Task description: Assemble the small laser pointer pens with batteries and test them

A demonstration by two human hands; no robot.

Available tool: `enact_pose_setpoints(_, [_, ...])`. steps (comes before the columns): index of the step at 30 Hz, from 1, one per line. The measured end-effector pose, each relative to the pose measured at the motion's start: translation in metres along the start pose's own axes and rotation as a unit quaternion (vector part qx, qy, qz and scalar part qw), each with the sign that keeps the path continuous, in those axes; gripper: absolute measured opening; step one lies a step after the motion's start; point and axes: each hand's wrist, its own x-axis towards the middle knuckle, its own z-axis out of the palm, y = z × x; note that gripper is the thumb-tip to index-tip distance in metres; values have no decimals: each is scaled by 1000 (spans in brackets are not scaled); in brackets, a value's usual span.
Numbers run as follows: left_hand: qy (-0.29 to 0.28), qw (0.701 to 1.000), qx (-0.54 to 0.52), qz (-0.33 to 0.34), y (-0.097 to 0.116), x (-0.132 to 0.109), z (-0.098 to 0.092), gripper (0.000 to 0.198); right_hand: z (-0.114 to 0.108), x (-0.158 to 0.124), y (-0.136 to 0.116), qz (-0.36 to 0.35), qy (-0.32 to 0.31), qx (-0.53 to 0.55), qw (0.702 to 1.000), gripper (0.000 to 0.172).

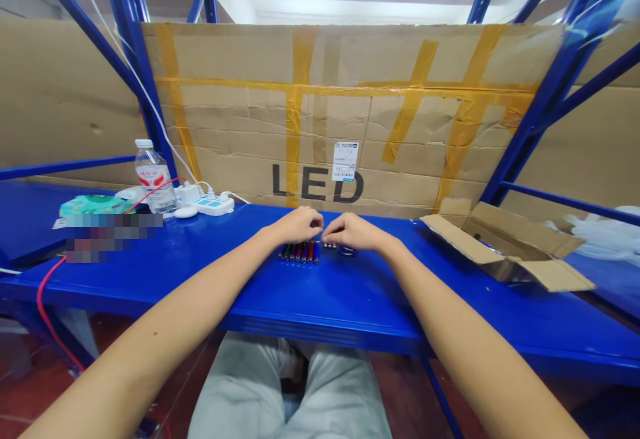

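Observation:
My left hand (301,224) is closed, its fingertips pinched together above the blue table (280,299). Just below it lies a row of several slim shiny tubes (299,253), side by side, in black, red and blue. My right hand (353,232) is closed in a pinch too, and its fingertips come close to those of the left. What either hand holds, if anything, is too small to make out. Beneath the right hand are several small silvery pieces (329,246) and a few blue and red parts (347,251), partly covered by the hand.
An open cardboard box (505,242) stands at the right. To the left are a water bottle (154,177), a power strip (215,205) and a green tissue pack (93,205). A large taped carton (240,132) forms the back wall between blue posts.

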Motion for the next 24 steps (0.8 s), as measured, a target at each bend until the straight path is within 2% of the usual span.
enact_pose_setpoints(3, [-31,999,-26,-9,1,-2,0,16,13,4,-8,-33,-14,-5,999,20])
enact_pose_setpoints(7, [-67,995,-67,-19,-1,-4,-2,16,15,3,-7,-29,-21,-42,998,20])
enact_pose_setpoints(18, [-68,993,-95,-29,-1,-5,-1,13,21,5,-11,-42,-20,-59,997,21])
enact_pose_setpoints(24, [-55,995,-72,-37,-1,-4,2,18,16,2,-9,-32,-72,-42,996,17])
